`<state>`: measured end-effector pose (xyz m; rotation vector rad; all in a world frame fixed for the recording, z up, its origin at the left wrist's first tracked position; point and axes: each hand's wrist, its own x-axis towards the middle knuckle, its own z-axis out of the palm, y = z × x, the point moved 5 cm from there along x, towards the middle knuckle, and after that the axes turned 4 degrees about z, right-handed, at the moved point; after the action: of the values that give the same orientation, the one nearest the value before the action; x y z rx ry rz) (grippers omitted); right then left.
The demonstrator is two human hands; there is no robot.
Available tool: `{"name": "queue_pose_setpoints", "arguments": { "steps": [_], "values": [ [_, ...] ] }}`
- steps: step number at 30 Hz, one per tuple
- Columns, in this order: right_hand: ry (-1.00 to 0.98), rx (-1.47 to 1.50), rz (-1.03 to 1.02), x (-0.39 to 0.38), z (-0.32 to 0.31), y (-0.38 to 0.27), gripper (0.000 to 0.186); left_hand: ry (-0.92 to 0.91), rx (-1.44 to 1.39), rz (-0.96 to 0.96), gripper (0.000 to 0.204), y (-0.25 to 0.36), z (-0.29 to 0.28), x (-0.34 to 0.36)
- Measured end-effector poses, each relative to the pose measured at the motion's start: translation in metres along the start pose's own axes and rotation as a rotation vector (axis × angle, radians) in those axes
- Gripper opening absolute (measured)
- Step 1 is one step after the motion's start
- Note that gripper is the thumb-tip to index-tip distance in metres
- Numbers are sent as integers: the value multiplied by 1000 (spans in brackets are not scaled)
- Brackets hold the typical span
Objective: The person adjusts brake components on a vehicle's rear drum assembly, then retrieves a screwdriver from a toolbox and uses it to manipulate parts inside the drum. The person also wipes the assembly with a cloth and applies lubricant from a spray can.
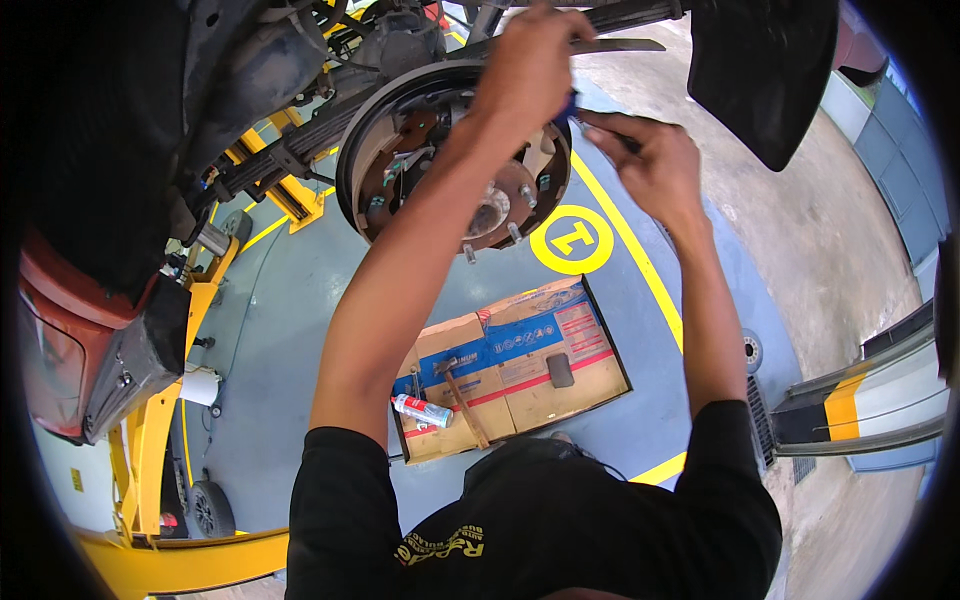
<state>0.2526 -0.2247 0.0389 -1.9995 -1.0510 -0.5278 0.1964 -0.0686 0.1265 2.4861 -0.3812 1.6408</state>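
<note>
Ahead of me is an exposed wheel brake assembly (pixel 405 150), with brake shoes inside a round dark backing plate. A rusty hub (pixel 507 193) with several studs sticks out of its middle. My left hand (pixel 533 70) is closed above the assembly's upper right edge, its fingers mostly turned away. A flat dark strip (pixel 625 45) shows just past it; I cannot tell whether the hand touches it. Lower and to the right, my right hand (pixel 655 165) is closed in a pinch beside a small blue item (pixel 567 108), partly hidden by my left hand. What either hand grips is unclear.
Flattened cardboard (pixel 530 400) lies on the blue floor below, bearing a hammer (pixel 462 400), a spray can (pixel 422 411) and a grey block (pixel 560 370). Yellow lift posts (pixel 160 400) stand left. A black mud flap (pixel 765 75) hangs at upper right.
</note>
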Motion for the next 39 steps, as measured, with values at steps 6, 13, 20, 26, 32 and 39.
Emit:
{"name": "queue_pose_setpoints", "arguments": {
  "steps": [6,13,20,26,32,39],
  "values": [
    [-54,106,82,5,13,15,25,-146,42,-120,30,3,-13,-31],
    [163,200,12,-45,-43,-14,23,14,-3,-286,25,-1,-103,-25],
    [97,-201,-113,-15,-26,-66,27,15,-8,-458,25,-48,-113,-45],
    [90,-244,-117,-21,-8,-88,26,111,232,-526,26,-23,-129,-80],
    [144,-203,-171,-18,11,-99,27,169,283,-406,19,-14,-138,-85],
    [37,-168,-74,-12,4,-114,27,202,220,-440,18,-25,-149,-90]
  ]
}}
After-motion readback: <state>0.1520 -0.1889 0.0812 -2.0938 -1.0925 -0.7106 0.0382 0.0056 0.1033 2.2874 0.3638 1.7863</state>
